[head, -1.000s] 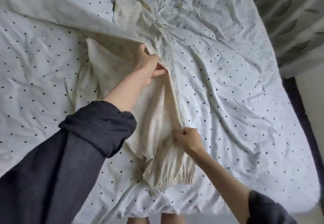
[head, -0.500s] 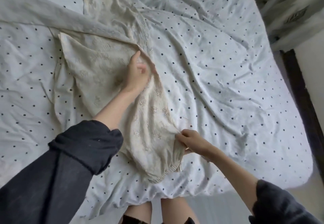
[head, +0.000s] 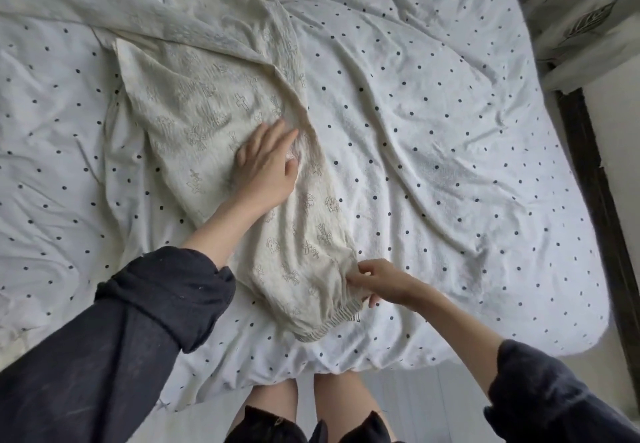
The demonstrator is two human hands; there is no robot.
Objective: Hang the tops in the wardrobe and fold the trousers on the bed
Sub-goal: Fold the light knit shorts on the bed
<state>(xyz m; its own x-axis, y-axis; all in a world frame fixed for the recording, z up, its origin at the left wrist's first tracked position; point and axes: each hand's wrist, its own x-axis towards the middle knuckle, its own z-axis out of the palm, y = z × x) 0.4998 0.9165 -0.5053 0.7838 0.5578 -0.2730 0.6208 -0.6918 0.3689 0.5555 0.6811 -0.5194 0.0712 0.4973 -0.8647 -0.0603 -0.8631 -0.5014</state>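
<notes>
Cream embroidered trousers [head: 194, 110] lie spread on the bed [head: 433, 137], which has a white cover with dark dots. The elastic waistband [head: 329, 324] is at the near end and the legs run away towards the top left. My left hand [head: 266, 162] lies flat on the middle of the trousers, fingers straight, pressing the fabric down. At the waistband's right end my right hand [head: 377, 279] pinches the fabric's edge.
A leaf-patterned curtain [head: 581, 9] hangs at the top right. A dark floor strip [head: 595, 182] runs along the bed's right side. My bare legs [head: 304, 404] stand against the near edge of the bed.
My left hand has let go of the lifted fabric and now lies flat on it. The trousers have settled down onto the bed. My right hand keeps its pinch at the waistband.
</notes>
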